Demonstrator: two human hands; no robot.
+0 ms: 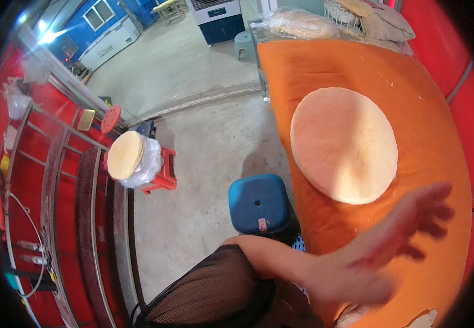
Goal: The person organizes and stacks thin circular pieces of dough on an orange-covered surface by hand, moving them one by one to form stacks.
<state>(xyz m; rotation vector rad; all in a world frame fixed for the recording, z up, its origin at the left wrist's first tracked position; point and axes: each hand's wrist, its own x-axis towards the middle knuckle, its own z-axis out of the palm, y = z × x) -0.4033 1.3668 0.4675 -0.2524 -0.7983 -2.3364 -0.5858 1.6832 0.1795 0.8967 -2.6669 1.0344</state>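
Note:
A large round flatbread (pixel 343 143) lies flat on an orange cloth (pixel 429 123) that covers the table. My left hand (pixel 397 246), blurred by motion, is over the cloth on the near side of the bread. Its fingers are spread and hold nothing. Whether the hand touches the cloth cannot be told. My right hand is out of view. At the bottom edge, part of a pale flat piece (pixel 423 319), perhaps bread or dough, shows on the cloth. Beside it, under my wrist, something too hidden to name pokes out.
A blue plastic stool (pixel 257 203) stands against the table's left side. Further left, round flatbreads (pixel 125 155) rest on a plastic-wrapped bundle (pixel 148 164) upon a red stool (pixel 167 174). A metal rack (pixel 85 229) lines the left wall. Plastic-bagged bread (pixel 302 24) lies beyond the cloth.

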